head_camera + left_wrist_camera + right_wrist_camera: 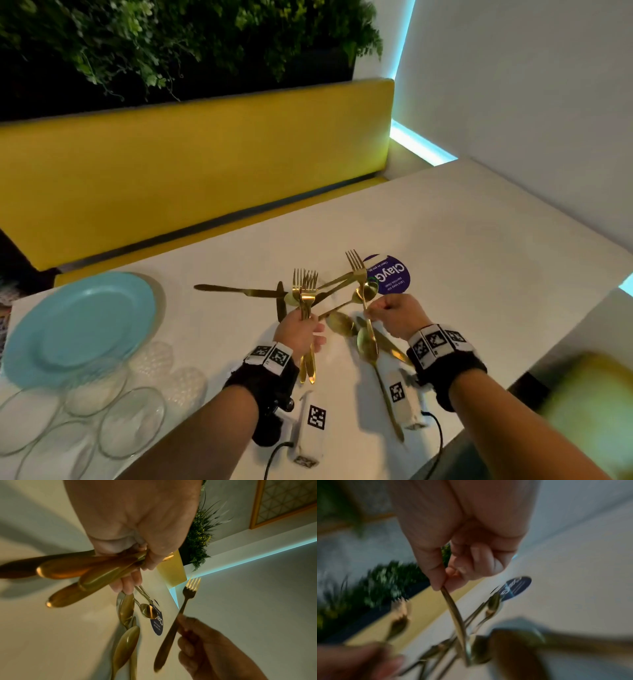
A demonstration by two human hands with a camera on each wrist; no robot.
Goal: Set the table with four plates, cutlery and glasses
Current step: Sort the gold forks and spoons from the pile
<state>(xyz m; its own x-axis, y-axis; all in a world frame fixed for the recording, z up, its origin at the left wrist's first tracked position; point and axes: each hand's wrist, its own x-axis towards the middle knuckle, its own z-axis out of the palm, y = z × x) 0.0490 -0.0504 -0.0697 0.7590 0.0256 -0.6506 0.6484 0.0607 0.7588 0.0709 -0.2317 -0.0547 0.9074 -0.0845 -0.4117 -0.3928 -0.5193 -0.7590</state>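
Note:
My left hand (306, 330) grips a bunch of gold forks (306, 291) by their handles, tines up, above the white table (462, 240). In the left wrist view these handles (85, 569) fan out from my fist. My right hand (373, 313) pinches a single gold fork (359, 272) by its handle, tines pointing away; the blurred right wrist view shows thumb and finger on that handle (452, 608). Beneath both hands lie loose gold knives (239, 290) and spoons (368, 346). A blue plate (75, 325) sits at the left, with clear glasses (132, 421) in front of it.
A round purple sticker (390, 274) lies on the table just beyond the cutlery pile. A yellow bench (191, 164) runs along the table's far side under a plant wall. White walls close the right side. White tagged blocks (315, 418) lie near the front edge.

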